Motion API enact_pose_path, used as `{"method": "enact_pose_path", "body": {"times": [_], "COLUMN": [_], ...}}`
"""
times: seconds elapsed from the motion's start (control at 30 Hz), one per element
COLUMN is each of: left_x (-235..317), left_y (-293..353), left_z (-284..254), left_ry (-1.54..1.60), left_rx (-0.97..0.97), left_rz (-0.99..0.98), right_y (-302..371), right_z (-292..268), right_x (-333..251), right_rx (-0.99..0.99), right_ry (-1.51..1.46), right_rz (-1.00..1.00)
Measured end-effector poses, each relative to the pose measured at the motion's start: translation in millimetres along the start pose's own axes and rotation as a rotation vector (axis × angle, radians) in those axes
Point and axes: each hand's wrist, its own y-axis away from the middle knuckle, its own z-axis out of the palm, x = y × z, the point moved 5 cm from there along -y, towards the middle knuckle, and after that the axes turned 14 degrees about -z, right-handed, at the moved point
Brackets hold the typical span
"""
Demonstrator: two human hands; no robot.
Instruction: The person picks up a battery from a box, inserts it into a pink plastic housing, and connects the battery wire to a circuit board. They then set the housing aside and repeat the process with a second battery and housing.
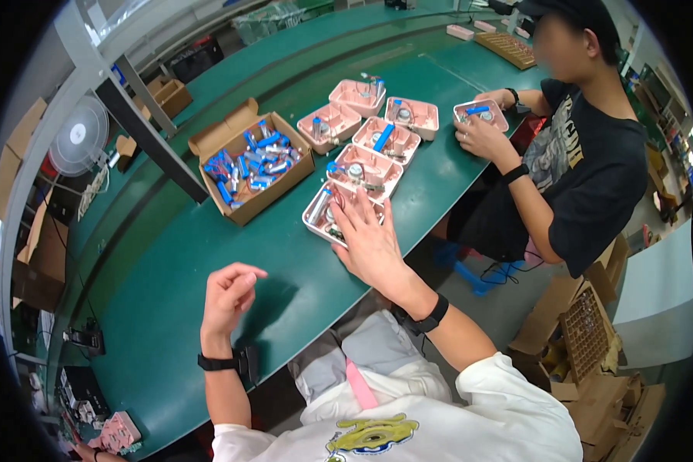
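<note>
Nearest on the green table (169, 296), a pale-pink plastic tray (319, 231) is overlapped by the wide-spread right hand (371, 248), by whose dragging thin red wires (339, 199) could be snagged; the left hand (229, 297) is curled, seemingly empty.

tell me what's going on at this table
The person's right hand is spread over the nearest pink tray; the left hand, loosely curled, is above the green table. Other pink trays stand beyond, near a cardboard box of blue and silver cylinders. At right, a co-worker's hands hold another pink tray.
</note>
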Motion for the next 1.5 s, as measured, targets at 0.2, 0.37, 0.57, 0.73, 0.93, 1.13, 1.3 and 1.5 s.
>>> {"method": "enact_pose_path", "body": {"times": [0.2, 0.37, 0.57, 0.73, 0.93, 1.13, 1.3, 1.5], "left_x": [10.7, -91.0, -140.3, -132.7, -137.0, -120.7, -108.9, -117.2], "left_y": [47.9, 87.3, 69.8, 70.2, 76.7, 78.8, 61.2, 31.0], "left_z": [98.9, 182.3, 235.7, 254.9, 251.4, 223.3, 200.1, 190.6], "left_ry": [-0.185, 0.05, 0.541, 0.507, 0.519, 0.565, 0.622, 0.684], "left_rx": [-0.217, -0.739, -0.754, -0.987, -1.088, -1.019, -1.018, -1.021], "left_rz": [-0.283, -0.527, -0.738, -0.712, -0.697, -0.646, -0.599, -0.644], "right_y": [3.6, 15.9, 88.7, 94.4, 83.1, 71.9, 43.8, 21.7], "right_z": [-8.8, -82.7, -111.0, -127.9, -139.0, -128.0, -111.0, -79.5], "right_x": [26.3, -29.4, -202.4, -225.8, -233.1, -225.0, -208.6, -187.2], "right_rx": [0.007, 0.226, 0.403, 0.217, 0.209, 0.126, 0.166, 0.147], "right_ry": [0.0, -0.077, -0.767, -1.051, -1.214, -1.271, -1.345, -1.378], "right_rz": [0.015, 0.018, -0.613, -0.637, -0.67, -0.689, -0.651, -0.587]}}
